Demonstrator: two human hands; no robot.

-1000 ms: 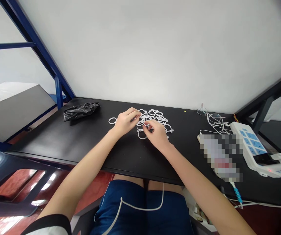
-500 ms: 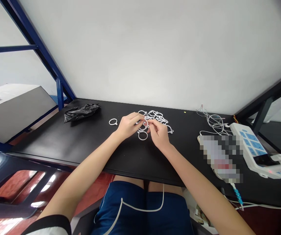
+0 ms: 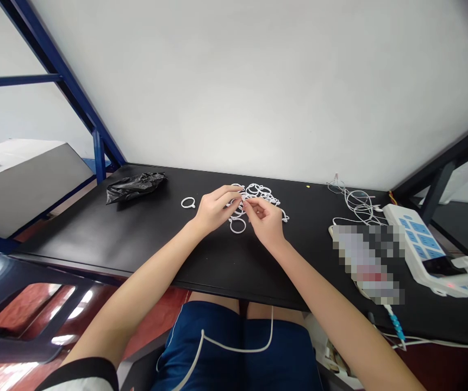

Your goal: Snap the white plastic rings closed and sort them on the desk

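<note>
Over a loose pile of white curtain rings [image 3: 269,199], both of my hands meet with their fingertips close together. My left hand [image 3: 214,209] is closed, its thumb and fingers pinching a white curtain ring from the left. My right hand [image 3: 268,220] pinches at the same ring from the right, its fingers curled. Fingers hide most of that ring. Just below the hands lies another ring [image 3: 237,232], flat on the table. A single ring [image 3: 188,207] with a small eyelet sits apart, to the left of my left hand.
The black table [image 3: 136,239] stands against a pale wall. A crumpled black plastic bag [image 3: 136,187] lies at the back left. On the right are tangled white cables [image 3: 360,205], a blurred-out phone [image 3: 366,263] and a white power strip [image 3: 421,244].
My right hand has turned slightly and its fingers have drawn in closer to the left fingertips. The ring between the hands shows less than before. My left hand has barely moved.
</note>
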